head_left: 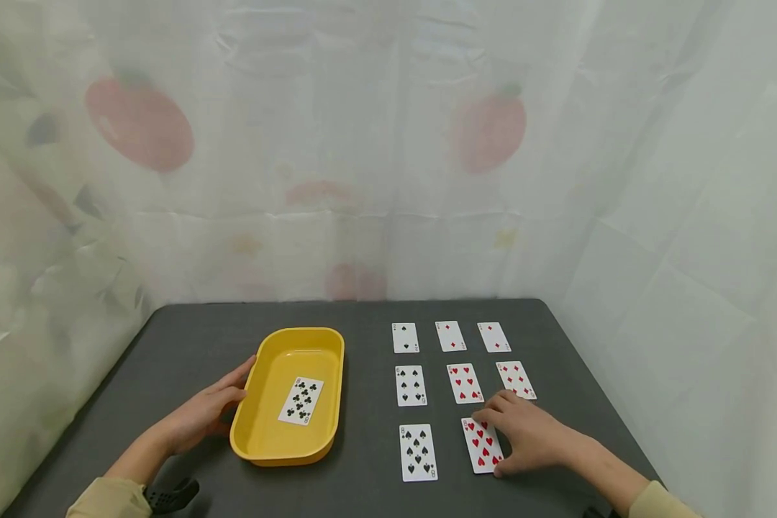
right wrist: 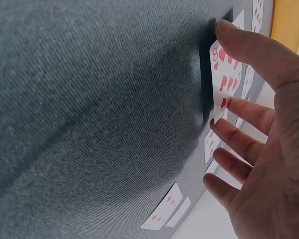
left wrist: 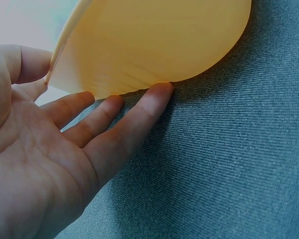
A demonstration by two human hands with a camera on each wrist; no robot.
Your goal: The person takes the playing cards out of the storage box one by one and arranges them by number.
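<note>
Head view high, looking forward and down over the table [head_left: 362, 316], wrist views close at tabletop level, sharing the yellow tray [head_left: 268, 442]

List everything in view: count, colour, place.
tray: 1, yellow, left of centre on the table.
card in tray: 1, black clubs, face up on the tray floor.
cards on table: 8, in a grid right of the tray; left column black suits, the other five red.
eight of hearts: the grid's front middle card, one edge lifted off the table.
table: 1, dark grey cloth surface.
curtain: white, translucent, faint red fruit print, behind and beside the table.
left hand: open, fingers against the tray's left wall.
right hand: thumb and fingers pinch the eight of hearts.
</note>
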